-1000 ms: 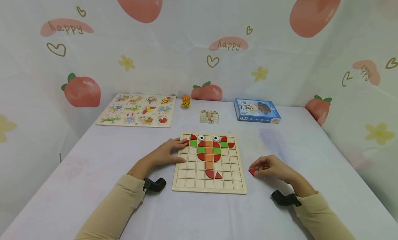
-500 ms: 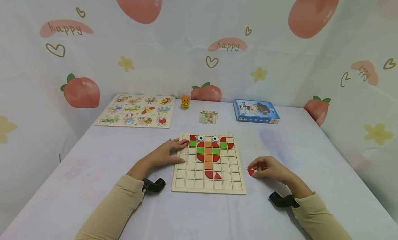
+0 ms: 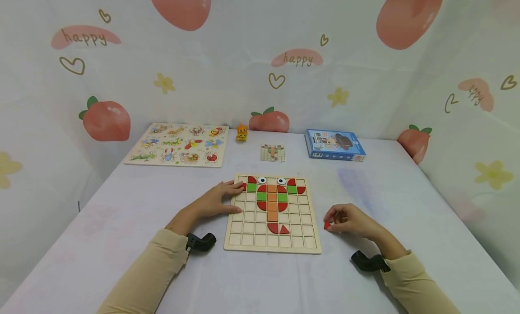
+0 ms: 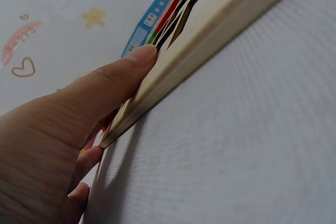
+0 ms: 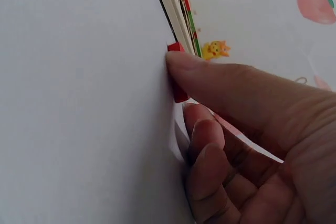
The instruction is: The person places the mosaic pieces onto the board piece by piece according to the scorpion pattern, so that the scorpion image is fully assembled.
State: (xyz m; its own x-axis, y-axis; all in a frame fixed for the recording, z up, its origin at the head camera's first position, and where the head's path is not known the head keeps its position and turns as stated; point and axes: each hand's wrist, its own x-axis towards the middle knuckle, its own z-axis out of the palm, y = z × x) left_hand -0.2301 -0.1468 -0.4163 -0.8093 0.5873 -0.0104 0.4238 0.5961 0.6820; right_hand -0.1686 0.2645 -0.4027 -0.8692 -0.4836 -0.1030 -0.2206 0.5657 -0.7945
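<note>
A square wooden grid board [image 3: 248, 240] lies mid-table, bearing red, green and orange pieces and two eye pieces. My left hand [image 3: 213, 199] rests on its left edge. In the left wrist view, the thumb [image 4: 113, 85] presses the board's rim and the other fingertips are at its side. To the right of the board, my right hand [image 3: 352, 221] pinches a small red triangle piece [image 3: 327, 225] just above or on the table; which, I cannot tell. In the right wrist view, the thumb lies against this red piece [image 5: 179, 88], the remaining fingers curled below.
Behind the board lies a small pattern card [image 3: 272, 153]. A blue box [image 3: 335, 144] stands at back right. Back left holds an insect puzzle board [image 3: 177, 144], and a small orange-yellow figurine [image 3: 241, 133] sits beside it. A patterned cloth backdrop [image 3: 227, 65] closes off the rear.
My right hand has shifted slightly left and turned the red triangle piece in its fingertips, so less of its face shows. The left hand keeps its place on the board.
</note>
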